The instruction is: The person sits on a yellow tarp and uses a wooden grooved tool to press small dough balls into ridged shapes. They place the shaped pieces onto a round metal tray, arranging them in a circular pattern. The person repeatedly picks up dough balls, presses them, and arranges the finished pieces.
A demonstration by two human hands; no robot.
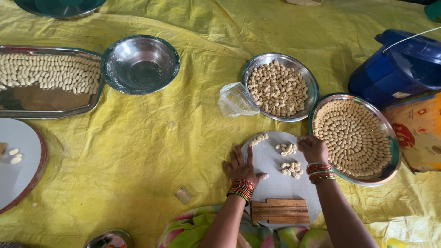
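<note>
A yellow sheet (138, 151) covers the floor under everything you work on. At the far left lies a rectangular steel tray (46, 98) with rows of pale shaped dough pieces along its upper half, and beside it stands an empty steel bowl (140, 64). A blue lidded bucket (399, 64) sits at the upper right. Just below it, a round steel plate (394, 160) holds shaped pieces laid in rings, and a second steel bowl (280, 87) between that plate and the empty bowl is heaped with small dough lumps. A clear plastic bag (234, 101) touches its left rim.

Directly before you is the round grey board (271, 165), with a ridged wooden block (280, 211) lying on its near edge. Your left hand (241, 167) lies flat on the board's left edge, fingers spread wide and holding nothing. Your right hand (313, 148) is at the board's right edge, beside the ringed plate, its fingers curled narrow; you cannot tell whether they pinch a piece. 3 small clusters of dough pieces (289, 167) lie on the board between your hands. A small glass jar (183, 195) lies on the sheet left of your left wrist.
</note>
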